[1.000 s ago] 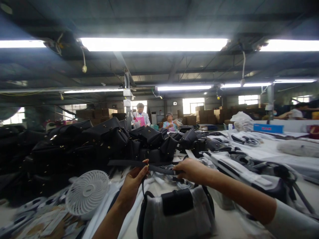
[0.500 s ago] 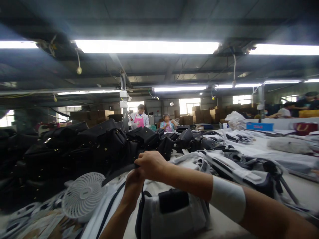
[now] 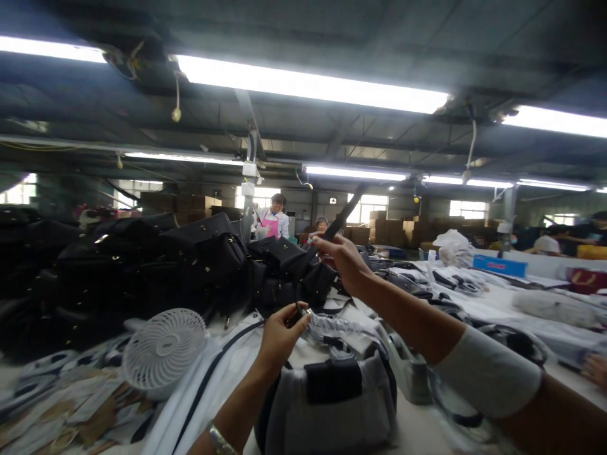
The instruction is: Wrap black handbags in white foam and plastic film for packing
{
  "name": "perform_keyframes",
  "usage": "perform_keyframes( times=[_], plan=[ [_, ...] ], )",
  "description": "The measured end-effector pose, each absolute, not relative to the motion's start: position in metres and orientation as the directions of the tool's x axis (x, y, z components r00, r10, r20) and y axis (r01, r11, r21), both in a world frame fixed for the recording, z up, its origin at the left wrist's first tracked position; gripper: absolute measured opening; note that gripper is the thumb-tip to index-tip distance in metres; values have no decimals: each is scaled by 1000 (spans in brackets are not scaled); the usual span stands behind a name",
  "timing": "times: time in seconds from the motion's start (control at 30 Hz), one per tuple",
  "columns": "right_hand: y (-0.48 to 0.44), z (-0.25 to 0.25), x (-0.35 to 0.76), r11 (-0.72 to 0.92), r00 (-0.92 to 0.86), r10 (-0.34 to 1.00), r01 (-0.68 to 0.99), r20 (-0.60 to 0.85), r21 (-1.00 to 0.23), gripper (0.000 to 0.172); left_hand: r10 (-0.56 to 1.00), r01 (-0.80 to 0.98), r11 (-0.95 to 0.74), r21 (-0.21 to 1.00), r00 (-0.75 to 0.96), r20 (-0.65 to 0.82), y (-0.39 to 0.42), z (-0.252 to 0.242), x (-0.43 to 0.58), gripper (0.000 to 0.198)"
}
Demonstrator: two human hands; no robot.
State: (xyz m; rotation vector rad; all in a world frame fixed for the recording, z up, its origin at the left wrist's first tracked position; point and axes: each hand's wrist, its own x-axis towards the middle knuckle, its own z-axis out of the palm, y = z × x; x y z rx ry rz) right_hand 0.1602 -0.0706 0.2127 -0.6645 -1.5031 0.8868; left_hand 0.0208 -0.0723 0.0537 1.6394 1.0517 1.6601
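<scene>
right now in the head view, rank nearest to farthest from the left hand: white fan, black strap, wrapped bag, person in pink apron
1. black strap, pinched in the left hand
2. wrapped bag, just below
3. white fan, left side
4. person in pink apron, far back

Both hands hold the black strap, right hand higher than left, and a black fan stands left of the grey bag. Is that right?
Not quite: the head view shows the fan is white, not black. The rest holds: the left hand and the right hand both hold the black strap, the right higher, and the fan stands left of the grey bag.
</scene>
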Motion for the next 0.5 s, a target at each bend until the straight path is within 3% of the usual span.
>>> perform_keyframes(
  times=[0.1, 0.23, 0.37, 0.5],
  plan=[
    [-78, 177, 178, 392, -284, 884, 16, 372, -920, 30, 791, 229, -568, 790, -115, 602, -75, 52, 25, 31],
    [-81, 143, 201, 264, -402, 882, -12, 246, -965, 31, 730, 325, -608, 725, -132, 671, -78, 50, 32, 31],
    [-71, 124, 224, 138, -373, 914, -89, 161, -986, 40, 721, 364, -606, 708, -126, 682, -76, 45, 34, 28],
    [-62, 106, 236, 122, -283, 942, -215, 181, -969, 42, 751, 398, -572, 718, -100, 653, -75, 42, 35, 33]
  ],
)
